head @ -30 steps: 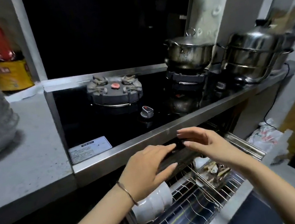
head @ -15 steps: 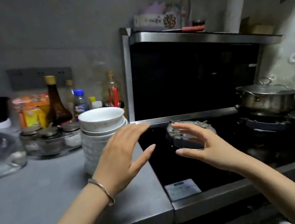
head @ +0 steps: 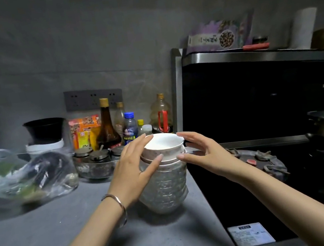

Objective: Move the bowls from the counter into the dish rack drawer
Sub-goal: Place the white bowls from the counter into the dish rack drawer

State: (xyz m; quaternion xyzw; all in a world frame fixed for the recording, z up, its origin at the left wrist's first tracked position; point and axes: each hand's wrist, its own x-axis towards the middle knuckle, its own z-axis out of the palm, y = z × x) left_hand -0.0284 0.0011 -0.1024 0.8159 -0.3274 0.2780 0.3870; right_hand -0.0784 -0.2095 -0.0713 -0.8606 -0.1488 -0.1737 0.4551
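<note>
Both hands have moved in from mid-air to flank the top of a tall stack of white bowls [head: 163, 178] standing on the grey counter [head: 47, 238] beside the black stove [head: 242, 184]. On one side the left hand [head: 132, 174], fingers spread, has its thumb and fingertips touching the rims of the uppermost bowls, while on the other the right hand [head: 204, 154] is likewise spread, fingertips at or just beside the rims. Between the two palms sits the top bowl [head: 163, 145], and behind the stack stand sauce bottles [head: 107, 125].
</note>
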